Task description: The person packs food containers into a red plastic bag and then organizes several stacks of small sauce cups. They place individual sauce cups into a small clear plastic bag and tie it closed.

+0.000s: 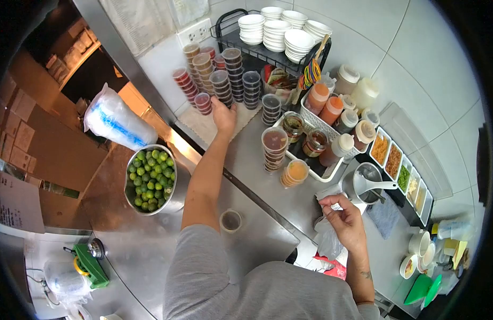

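My left hand reaches to the stacked lidded sauce cups, thumb and fingers apart. Its fingertips are beside a short stack of red sauce cups and in front of a stack of dark sauce cups; whether they grip any is partly hidden. My right hand is closed in a pinch on a clear plastic bag that hangs below it. Between my arms, a single lidded cup sits on the steel counter. A tall stack of brown sauce cups and orange sauce cups stand between the hands.
A steel pot of green limes stands left of my arm, beside a wrapped plastic sleeve. Squeeze bottles fill a white basket. White bowls sit on a rack; topping trays and a ladle are at right.
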Demonstrator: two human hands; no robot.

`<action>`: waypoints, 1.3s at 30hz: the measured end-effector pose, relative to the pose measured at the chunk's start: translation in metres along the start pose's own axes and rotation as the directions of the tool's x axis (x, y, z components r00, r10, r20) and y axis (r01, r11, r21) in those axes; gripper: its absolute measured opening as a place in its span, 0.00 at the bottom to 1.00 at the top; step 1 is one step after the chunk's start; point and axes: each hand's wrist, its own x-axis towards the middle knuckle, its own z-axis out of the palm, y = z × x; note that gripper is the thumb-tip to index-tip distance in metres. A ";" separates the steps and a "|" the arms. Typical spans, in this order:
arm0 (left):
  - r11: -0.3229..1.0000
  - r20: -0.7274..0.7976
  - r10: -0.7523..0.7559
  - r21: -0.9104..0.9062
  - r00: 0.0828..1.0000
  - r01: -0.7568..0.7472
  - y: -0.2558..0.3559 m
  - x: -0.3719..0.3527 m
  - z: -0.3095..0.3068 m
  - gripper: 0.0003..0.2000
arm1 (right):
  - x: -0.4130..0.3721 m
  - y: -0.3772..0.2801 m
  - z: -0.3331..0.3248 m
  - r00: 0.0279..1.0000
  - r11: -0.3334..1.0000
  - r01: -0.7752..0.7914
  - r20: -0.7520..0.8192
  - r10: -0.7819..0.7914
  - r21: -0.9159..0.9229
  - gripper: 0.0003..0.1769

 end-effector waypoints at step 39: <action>0.995 0.922 -0.034 -0.005 0.385 0.099 0.070 -0.094 -0.140 0.29 | -0.108 0.023 -0.064 0.997 0.944 -0.079 -0.014 0.079 -0.321 0.11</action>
